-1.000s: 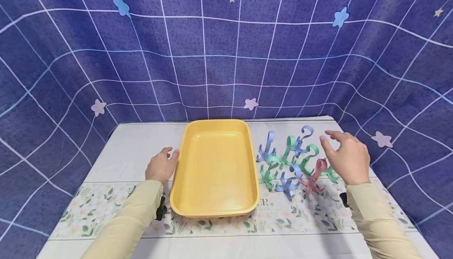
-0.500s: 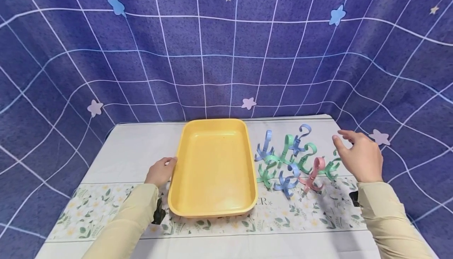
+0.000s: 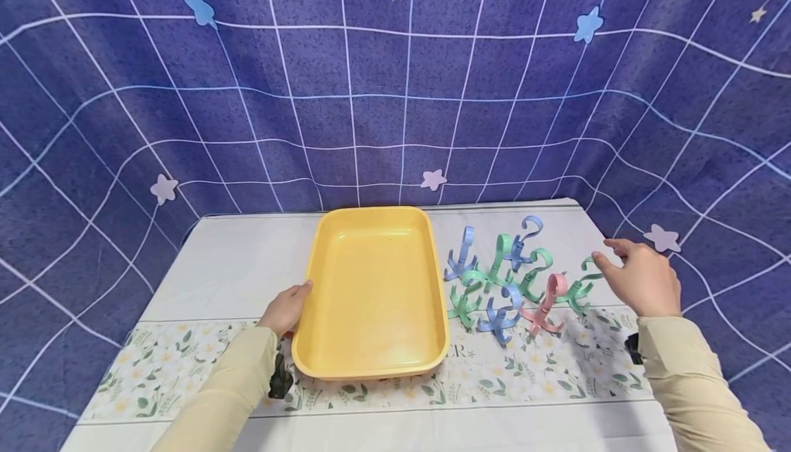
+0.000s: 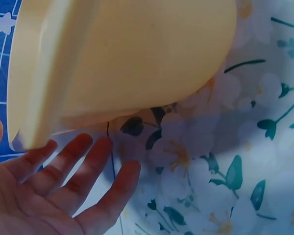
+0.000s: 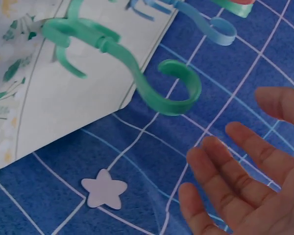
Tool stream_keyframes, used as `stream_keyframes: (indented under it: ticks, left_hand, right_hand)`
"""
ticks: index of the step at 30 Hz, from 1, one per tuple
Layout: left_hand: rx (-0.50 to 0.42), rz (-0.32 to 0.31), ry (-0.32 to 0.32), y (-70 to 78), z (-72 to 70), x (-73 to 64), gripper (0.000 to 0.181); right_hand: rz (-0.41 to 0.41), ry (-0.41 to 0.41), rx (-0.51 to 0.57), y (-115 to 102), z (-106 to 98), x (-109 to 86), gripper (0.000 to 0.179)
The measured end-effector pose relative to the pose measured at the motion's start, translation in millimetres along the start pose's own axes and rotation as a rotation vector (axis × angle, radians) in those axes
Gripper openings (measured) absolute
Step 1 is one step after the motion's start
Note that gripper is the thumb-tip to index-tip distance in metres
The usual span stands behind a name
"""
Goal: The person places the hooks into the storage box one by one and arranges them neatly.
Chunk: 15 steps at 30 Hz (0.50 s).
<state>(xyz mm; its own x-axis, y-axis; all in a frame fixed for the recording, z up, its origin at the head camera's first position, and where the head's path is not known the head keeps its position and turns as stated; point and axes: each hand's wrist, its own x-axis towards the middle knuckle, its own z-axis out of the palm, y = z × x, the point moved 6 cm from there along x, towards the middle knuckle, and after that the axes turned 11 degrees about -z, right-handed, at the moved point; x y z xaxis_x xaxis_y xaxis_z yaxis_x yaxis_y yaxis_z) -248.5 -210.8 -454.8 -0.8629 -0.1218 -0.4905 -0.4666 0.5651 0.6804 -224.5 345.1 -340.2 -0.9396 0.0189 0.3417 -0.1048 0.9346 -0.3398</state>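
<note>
A yellow tray (image 3: 380,301) stands on the table. My left hand (image 3: 286,309) is at its left rim, thumb over the edge, fingers reaching beneath; in the left wrist view the fingers (image 4: 95,161) spread under the rim, the index tip meeting it. To the tray's right lie several multi-claw hanging hooks: blue hooks (image 3: 499,314), green hooks (image 3: 463,306) and one pink hook (image 3: 546,306). My right hand (image 3: 645,280) hovers right of the rightmost green hook (image 3: 576,292), holding nothing. In the right wrist view its fingers are relaxed, apart from that green hook (image 5: 108,44).
A white tablecloth (image 3: 235,253) with a flowered band covers the table. Behind and on both sides hangs a blue gridded curtain (image 3: 383,122) with stars. Several hooks stand close together, some touching or overlapping in view.
My right hand has moved right, away from the hooks, uncovering the rightmost green one. My left hand has come onto the tray's left rim, its fingers going beneath. The view has shifted slightly.
</note>
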Motion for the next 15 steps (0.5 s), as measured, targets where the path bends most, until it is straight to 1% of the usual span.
stream_keyframes:
  ticks: [2,8,15]
  left_hand:
    - [-0.010,0.000,-0.020,-0.1,2.1,-0.9,0.068]
    - [-0.067,-0.031,-0.066,-2.8,6.1,-2.1,0.067]
    - [-0.099,-0.062,-0.073,-5.8,9.0,-3.1,0.068]
  right_hand:
    - [0.008,-0.037,-0.001,5,3,-0.2,0.049]
    - [0.026,-0.126,0.006,13,13,-0.7,0.051]
    - [0.024,-0.159,0.001,16,19,-0.1,0.049]
